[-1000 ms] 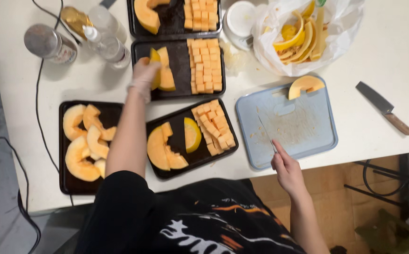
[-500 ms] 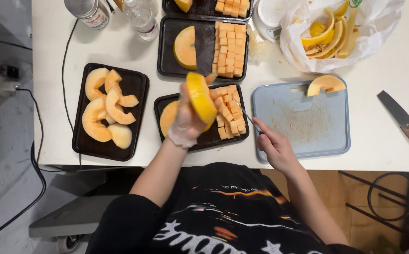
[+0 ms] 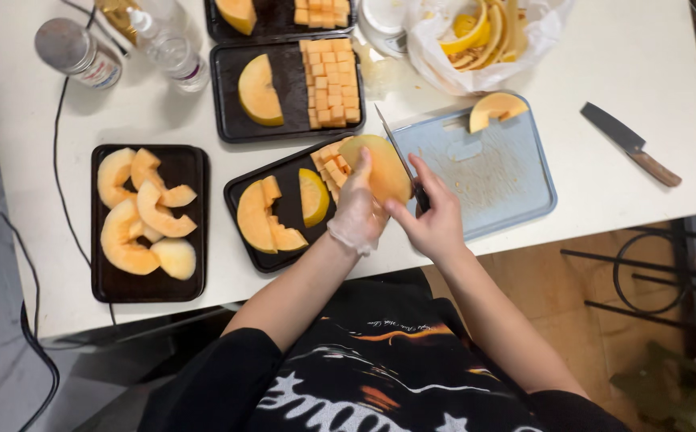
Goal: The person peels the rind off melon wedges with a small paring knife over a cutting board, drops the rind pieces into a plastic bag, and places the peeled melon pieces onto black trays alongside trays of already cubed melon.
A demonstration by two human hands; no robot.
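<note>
My gloved left hand (image 3: 356, 210) grips an orange melon wedge (image 3: 380, 166) above the seam between the near black tray (image 3: 244, 196) and the blue-grey cutting board (image 3: 492, 180). My right hand (image 3: 434, 220) is closed around a thin knife (image 3: 396, 148). Its blade runs up along the wedge's right side, and the fingers touch the wedge. A smaller melon piece (image 3: 496, 108) lies at the board's far edge.
The near tray holds wedges and cubes. A left tray (image 3: 196, 232) holds peeled slices. A far tray (image 3: 288, 88) has one wedge and cube rows. A bag of rinds (image 3: 484, 36), a second knife (image 3: 629, 146), a bottle (image 3: 168, 44), a jar (image 3: 76, 52) and a cable (image 3: 56, 160) lie around.
My left hand carried a wedge from the far tray back to the board's left edge. My right hand, with the knife, came up to meet it.
</note>
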